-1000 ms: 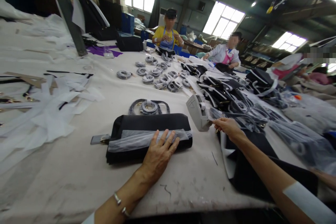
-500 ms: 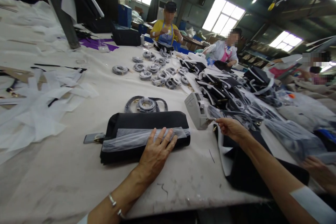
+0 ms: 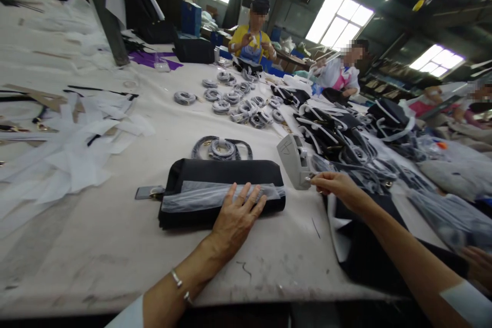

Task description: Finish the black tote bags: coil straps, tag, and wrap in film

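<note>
A black bag [image 3: 226,166] lies folded flat on the table, with a strip of clear plastic film [image 3: 200,196] across its front. My left hand [image 3: 240,218] rests on the film, fingers spread and pressing it to the bag. A tag [image 3: 148,192] in clear plastic sticks out at the bag's left end. To the right stands a grey tape dispenser [image 3: 291,161], tilted in view. At its cutting end my right hand [image 3: 334,185] pinches the end of the tape, which is barely visible. A wrapped, coiled strap [image 3: 222,148] sits just behind the bag.
Several wrapped strap coils [image 3: 232,97] lie farther back. A pile of black bags [image 3: 330,128] with straps is at the right, and black material [image 3: 369,246] lies under my right arm. White strips [image 3: 84,148] cover the left. Co-workers sit across the table; another person's hand [image 3: 478,261] shows far right.
The view has shifted, so most things appear farther right. My left hand stays flat on the bag; my right fingers remain at the dispenser's cutting end, slightly closer to it.
</note>
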A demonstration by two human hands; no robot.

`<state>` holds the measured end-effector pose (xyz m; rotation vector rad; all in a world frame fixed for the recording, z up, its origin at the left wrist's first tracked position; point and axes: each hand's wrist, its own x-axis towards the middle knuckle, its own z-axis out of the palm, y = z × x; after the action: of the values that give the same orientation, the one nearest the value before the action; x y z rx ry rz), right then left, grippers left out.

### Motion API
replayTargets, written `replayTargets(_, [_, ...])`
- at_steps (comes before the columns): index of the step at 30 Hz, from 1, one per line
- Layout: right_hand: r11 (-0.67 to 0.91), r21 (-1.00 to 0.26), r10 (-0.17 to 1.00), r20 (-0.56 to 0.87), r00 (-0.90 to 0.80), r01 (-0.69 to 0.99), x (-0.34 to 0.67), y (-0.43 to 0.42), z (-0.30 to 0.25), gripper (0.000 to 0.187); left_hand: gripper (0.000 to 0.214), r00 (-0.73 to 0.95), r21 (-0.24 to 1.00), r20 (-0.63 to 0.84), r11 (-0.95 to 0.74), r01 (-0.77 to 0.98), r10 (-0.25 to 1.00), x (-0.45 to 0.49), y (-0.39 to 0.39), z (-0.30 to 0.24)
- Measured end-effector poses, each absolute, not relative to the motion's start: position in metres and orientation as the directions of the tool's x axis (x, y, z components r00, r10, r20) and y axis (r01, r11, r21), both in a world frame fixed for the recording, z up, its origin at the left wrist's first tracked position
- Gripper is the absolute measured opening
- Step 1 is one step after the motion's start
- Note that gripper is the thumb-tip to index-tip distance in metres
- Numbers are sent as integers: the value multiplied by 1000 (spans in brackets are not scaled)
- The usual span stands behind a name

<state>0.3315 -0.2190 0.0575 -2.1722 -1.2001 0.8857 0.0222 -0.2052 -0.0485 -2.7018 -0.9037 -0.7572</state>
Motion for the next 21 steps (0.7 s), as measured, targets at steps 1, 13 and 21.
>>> replayTargets(1, [-446,-697,895,-327,305,562,317,-217,63,24,38,683,-18,521,-794,608,512,22,-205,-48])
replayTargets(13, [-148,-361,907,-421,-19,921,213,-170,64,22,39,686,-22,524,-797,603,505,22,-207,-46])
replayTargets(21, [-140,-74,905,-415,98,987,213,-160,67,30,38,677,-3,527,-796,606,514,23,-207,-47])
